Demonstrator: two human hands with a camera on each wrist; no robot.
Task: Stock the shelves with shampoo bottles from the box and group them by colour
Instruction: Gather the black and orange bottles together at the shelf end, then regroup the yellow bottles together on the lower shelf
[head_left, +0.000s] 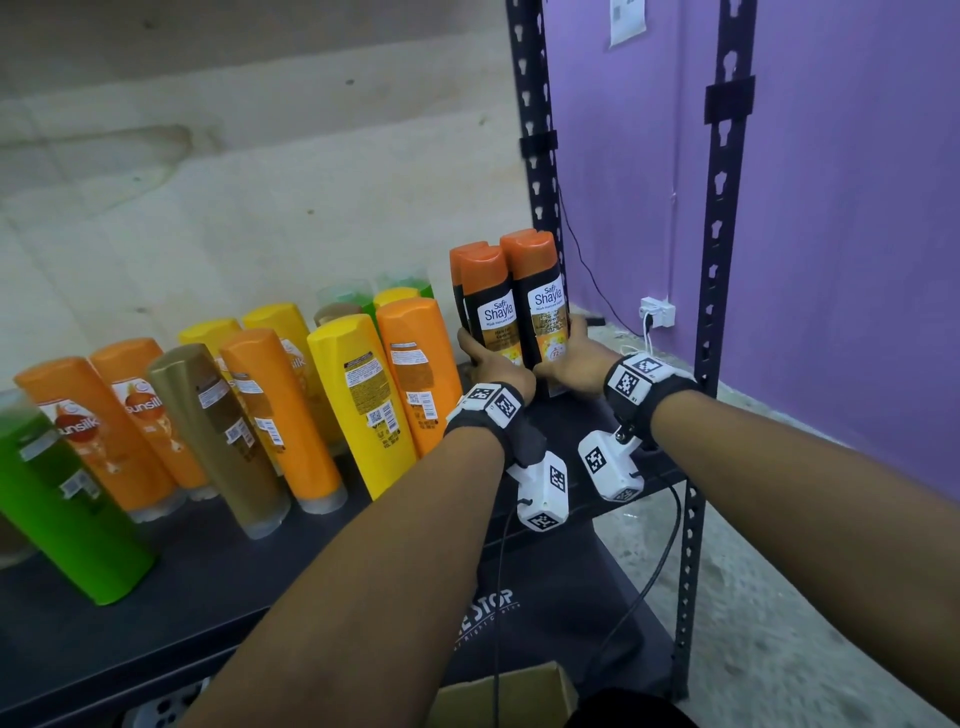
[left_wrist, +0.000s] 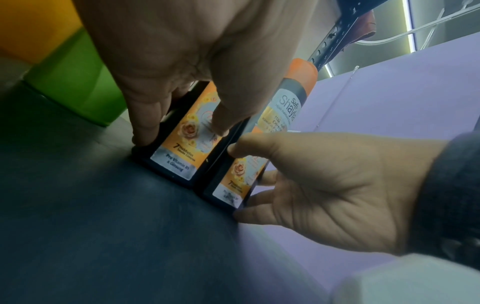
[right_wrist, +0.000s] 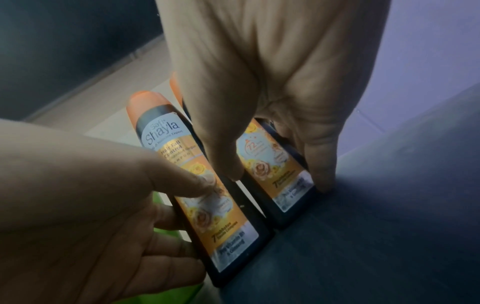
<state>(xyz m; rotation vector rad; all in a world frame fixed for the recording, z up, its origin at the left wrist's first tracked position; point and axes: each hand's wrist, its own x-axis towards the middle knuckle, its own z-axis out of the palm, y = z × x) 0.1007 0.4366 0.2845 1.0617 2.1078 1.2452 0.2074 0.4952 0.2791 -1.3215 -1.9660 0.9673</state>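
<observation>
Your left hand (head_left: 496, 366) grips the lower part of the left Safi Shayla bottle (head_left: 489, 304), thumb across the front label and fingers curled round its left side. Your right hand (head_left: 569, 364) does the same to the right Safi Shayla bottle (head_left: 540, 296), thumb on the front and fingers wrapped round its right side. Both black bottles with orange caps stand upright, side by side and touching, at the right end of the dark shelf (head_left: 156, 597), just beside the rear upright of the black rack (head_left: 535, 156). More orange caps of the same kind show just behind them.

From the left wrist view, your left-hand fingers (left_wrist: 145, 123) reach down to the bottle's base at the shelf surface, and the right hand (left_wrist: 324, 185) clasps the neighbouring bottle. The right wrist view shows both bottle bases resting on the shelf.

To the left along the shelf stand the Sunsilk bottles: an orange bottle (head_left: 421, 374) nearest your left hand, then a yellow bottle (head_left: 358, 400), more orange ones (head_left: 280, 415), a brown-gold bottle (head_left: 218, 431), and a green bottle (head_left: 62, 499) at the far left; the colours are mixed. A cardboard box (head_left: 509, 696) sits below, near the bottom edge of the head view. Behind the rack is a purple wall (head_left: 857, 208).
</observation>
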